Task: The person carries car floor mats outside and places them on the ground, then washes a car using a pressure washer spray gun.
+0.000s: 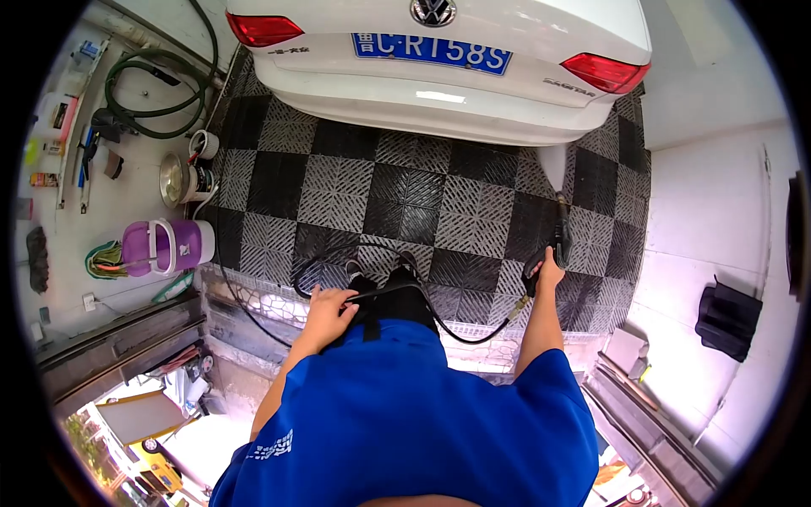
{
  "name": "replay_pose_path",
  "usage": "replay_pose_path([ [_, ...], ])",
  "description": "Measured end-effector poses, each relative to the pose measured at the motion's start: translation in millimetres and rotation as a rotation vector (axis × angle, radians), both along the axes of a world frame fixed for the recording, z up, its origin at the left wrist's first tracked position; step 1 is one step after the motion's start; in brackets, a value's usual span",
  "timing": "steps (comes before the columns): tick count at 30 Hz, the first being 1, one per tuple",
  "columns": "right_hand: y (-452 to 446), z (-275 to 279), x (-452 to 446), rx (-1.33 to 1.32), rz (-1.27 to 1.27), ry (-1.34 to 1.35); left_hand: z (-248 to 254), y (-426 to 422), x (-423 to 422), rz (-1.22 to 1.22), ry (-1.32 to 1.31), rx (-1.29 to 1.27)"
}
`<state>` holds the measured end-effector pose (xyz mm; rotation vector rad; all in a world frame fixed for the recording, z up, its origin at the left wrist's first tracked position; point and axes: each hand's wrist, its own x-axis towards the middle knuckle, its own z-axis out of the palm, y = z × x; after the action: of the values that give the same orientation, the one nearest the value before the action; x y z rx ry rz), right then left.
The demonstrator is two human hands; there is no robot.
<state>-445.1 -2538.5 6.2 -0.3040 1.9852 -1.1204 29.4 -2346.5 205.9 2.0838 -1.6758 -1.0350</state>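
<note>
My right hand [549,270] is wrapped around the grip of a pressure washer gun [561,235], which points ahead at the rear of a white car [405,93]. White spray [553,165] fans out from its nozzle towards the lower right side of the rear bumper. A black hose [465,339] runs from the brass fitting under the gun, across my legs, and loops in front of them. My left hand [328,317] is at my left hip, its fingers closed on the hose; the exact grip is partly hidden.
Black and grey grid tiles [405,173] cover the floor. At the left wall are a purple bucket [182,245], a metal pot [174,179] and a coiled green hose [114,93]. A black bag or cloth [728,321] hangs on the right wall.
</note>
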Motion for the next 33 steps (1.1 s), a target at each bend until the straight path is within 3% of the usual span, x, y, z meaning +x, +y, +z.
replay_pose_path([
  [6,14.3,28.7,55.8,0.109,0.418,-0.064,-0.2,-2.8,8.4,-0.036,0.037,0.002],
  [13,50.2,48.8,122.6,0.06,0.707,-0.165,-21.0,2.0,42.1,-0.139,-0.03,-0.166],
  [15,57.9,56.8,136.6,0.059,0.777,-0.144,-24.4,5.3,59.3,-0.105,0.081,-0.077],
  [17,61.5,62.4,153.3,0.027,0.798,-0.146,-32.6,11.5,76.2,-0.083,0.11,-0.143],
  [19,67.2,57.6,168.6,0.102,0.682,0.089,-39.7,18.8,96.8,-0.113,0.104,-0.186],
  [21,74.3,68.0,197.8,0.073,0.644,0.127,-40.8,24.9,121.8,-0.12,0.105,-0.201],
  [23,86.5,80.5,230.1,0.076,0.618,0.166,-34.5,34.2,151.2,-0.146,-0.081,-0.186],
  [31,140.5,137.6,354.5,0.012,0.847,-0.09,-23.3,56.6,259.3,-0.092,0.119,-0.409],
  [33,153.1,132.8,361.5,0.042,0.766,-0.037,-17.9,62.6,278.0,-0.095,0.166,-0.405],
])
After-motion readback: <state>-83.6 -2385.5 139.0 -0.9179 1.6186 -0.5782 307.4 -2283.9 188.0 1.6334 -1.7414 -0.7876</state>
